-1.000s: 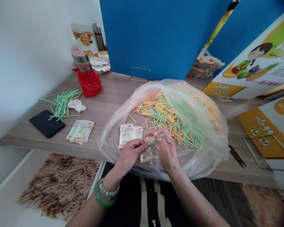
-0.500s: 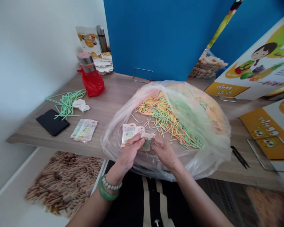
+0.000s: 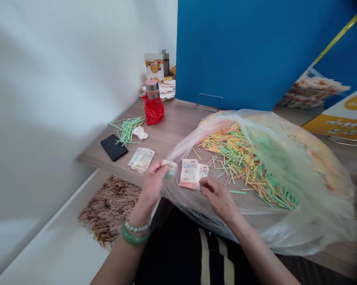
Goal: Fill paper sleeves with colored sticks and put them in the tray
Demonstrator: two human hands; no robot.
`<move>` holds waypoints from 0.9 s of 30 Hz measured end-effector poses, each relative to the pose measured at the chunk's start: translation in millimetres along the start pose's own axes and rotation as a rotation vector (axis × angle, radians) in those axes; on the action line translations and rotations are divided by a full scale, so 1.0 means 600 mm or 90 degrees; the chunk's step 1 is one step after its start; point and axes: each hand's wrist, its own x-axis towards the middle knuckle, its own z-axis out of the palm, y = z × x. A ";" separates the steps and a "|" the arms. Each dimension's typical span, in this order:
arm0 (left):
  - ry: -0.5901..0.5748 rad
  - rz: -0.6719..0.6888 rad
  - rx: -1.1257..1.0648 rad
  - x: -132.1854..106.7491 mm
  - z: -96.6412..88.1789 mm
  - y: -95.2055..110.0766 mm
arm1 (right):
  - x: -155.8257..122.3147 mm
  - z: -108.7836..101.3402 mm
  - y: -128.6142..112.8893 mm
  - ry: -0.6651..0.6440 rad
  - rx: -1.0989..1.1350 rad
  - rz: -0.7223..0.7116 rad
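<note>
My left hand (image 3: 153, 182), with a green bangle and a beaded bracelet at the wrist, pinches a small printed packet (image 3: 170, 169), blurred and greenish inside. It is over the near left edge of a clear plastic bag (image 3: 184, 142). My right hand (image 3: 218, 196) has its fingers curled together at the lower edge of another small packet (image 3: 204, 170). Beside that one lies a printed packet (image 3: 189, 173) with a red-striped end. A heap of short yellow, green and pink sticks (image 3: 240, 152) spreads over the bag just beyond my right hand.
Left on the table are stacked packets (image 3: 141, 159), a black phone (image 3: 114, 147), long green sticks (image 3: 128, 130), crumpled tissue (image 3: 140, 133) and a flask in a red bag (image 3: 154, 109). A blue panel (image 3: 232, 51) stands behind. Below the edge, a bin (image 3: 110, 213) holds many brownish pieces.
The view has swung left. My hands have moved apart: my left carries the small packet leftward, while my right has let go of it and is at another packet.
</note>
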 end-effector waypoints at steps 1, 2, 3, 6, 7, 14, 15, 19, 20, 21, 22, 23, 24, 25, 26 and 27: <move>0.071 0.034 0.094 0.024 -0.025 -0.006 | 0.008 0.006 -0.003 0.028 -0.076 0.036; 0.125 0.070 0.220 0.047 -0.047 -0.012 | 0.018 0.012 -0.007 0.055 -0.155 0.073; 0.166 0.109 0.345 0.069 -0.064 -0.019 | 0.029 0.019 -0.009 0.078 -0.228 0.107; 0.216 0.162 0.635 0.109 -0.088 -0.036 | 0.061 0.043 -0.010 0.119 -0.378 0.146; 0.227 0.169 0.690 0.112 -0.087 -0.039 | 0.069 0.051 -0.007 0.124 -0.401 0.145; 0.147 0.317 0.486 0.047 -0.009 -0.044 | 0.090 0.052 0.016 0.117 -0.289 0.201; 0.097 0.308 0.425 0.034 0.008 -0.044 | 0.089 0.047 0.015 0.115 -0.296 0.204; -0.053 0.226 0.315 0.002 0.058 -0.040 | 0.078 0.025 0.001 0.063 -0.413 0.188; -0.068 0.205 0.317 0.000 0.066 -0.038 | 0.072 0.019 -0.002 0.048 -0.439 0.188; -0.075 0.182 0.322 -0.001 0.072 -0.036 | 0.066 0.015 -0.005 0.038 -0.459 0.193; -0.076 0.160 0.329 0.000 0.078 -0.034 | 0.059 0.011 -0.007 0.033 -0.470 0.200; -0.073 0.139 0.331 0.002 0.084 -0.031 | 0.051 0.008 -0.009 0.032 -0.470 0.203; -0.070 0.121 0.325 0.004 0.090 -0.028 | 0.043 0.006 -0.009 0.030 -0.459 0.192; -0.070 0.105 0.306 0.006 0.097 -0.025 | 0.036 0.004 -0.007 0.030 -0.431 0.166; -0.077 0.089 0.270 0.008 0.103 -0.022 | 0.031 0.003 -0.004 0.031 -0.385 0.122; -0.088 0.068 0.214 0.009 0.110 -0.019 | 0.029 0.000 0.000 0.029 -0.327 0.067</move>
